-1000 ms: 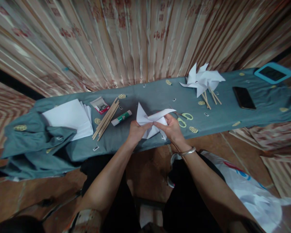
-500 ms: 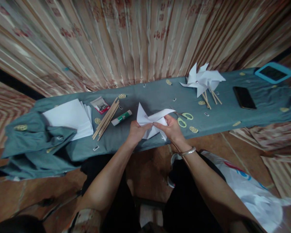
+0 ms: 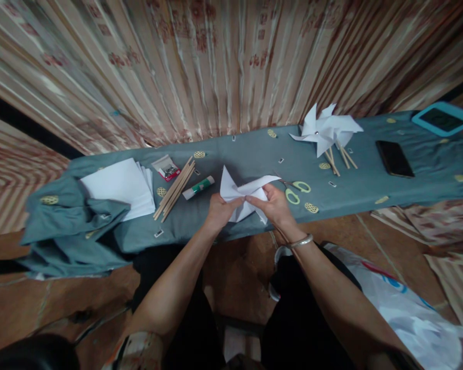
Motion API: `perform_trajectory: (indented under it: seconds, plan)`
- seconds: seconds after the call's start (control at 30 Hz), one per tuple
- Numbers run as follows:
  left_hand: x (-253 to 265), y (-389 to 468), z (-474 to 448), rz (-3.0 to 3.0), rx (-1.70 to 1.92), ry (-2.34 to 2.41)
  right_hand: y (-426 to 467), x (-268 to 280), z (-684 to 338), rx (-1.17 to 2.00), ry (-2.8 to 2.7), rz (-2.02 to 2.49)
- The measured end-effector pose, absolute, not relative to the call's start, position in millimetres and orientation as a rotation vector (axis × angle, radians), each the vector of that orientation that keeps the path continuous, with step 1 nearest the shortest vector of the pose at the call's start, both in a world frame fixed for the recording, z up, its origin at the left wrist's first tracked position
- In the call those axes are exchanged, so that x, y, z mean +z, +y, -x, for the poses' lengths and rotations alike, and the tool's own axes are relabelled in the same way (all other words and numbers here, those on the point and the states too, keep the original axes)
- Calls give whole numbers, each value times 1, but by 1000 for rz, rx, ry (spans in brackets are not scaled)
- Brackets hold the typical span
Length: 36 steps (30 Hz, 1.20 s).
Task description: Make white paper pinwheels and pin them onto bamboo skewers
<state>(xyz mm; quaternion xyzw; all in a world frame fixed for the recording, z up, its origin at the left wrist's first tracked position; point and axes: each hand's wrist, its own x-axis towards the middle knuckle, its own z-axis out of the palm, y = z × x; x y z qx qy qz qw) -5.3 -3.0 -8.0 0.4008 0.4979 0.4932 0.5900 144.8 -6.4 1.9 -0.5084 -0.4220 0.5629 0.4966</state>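
While left hand (image 3: 219,209) and right hand (image 3: 275,206) pinch folded paper (image 3: 251,188) between fingers (image 3: 270,190), thumbs (image 3: 256,202) cover its middle, underside hidden.

view=head | head-worn, looking from above | faces forward and down | cloth-covered table (image 3: 254,151) near, curtain (image 3: 231,67) farther

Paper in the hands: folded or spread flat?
Folded. The paper has flaps bent in toward its middle, held by the left hand and right hand; pointed tips stick out.
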Motion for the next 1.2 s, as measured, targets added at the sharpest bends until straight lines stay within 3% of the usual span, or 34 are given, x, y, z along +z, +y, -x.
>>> perform_trajectory:
  seconds: [0.37,0.83,1.2]
  plan:
    - [4,-16,33,-891,1150,1125,-3,0,-139,1316,-1021,1245]
    - [-1,-17,105,-1072,1446,1429,-3,0,-146,1263,-1056,1219]
    - [0,-30,130,-1139,1448,1556,-6,1,-147,1266,-1083,1218]
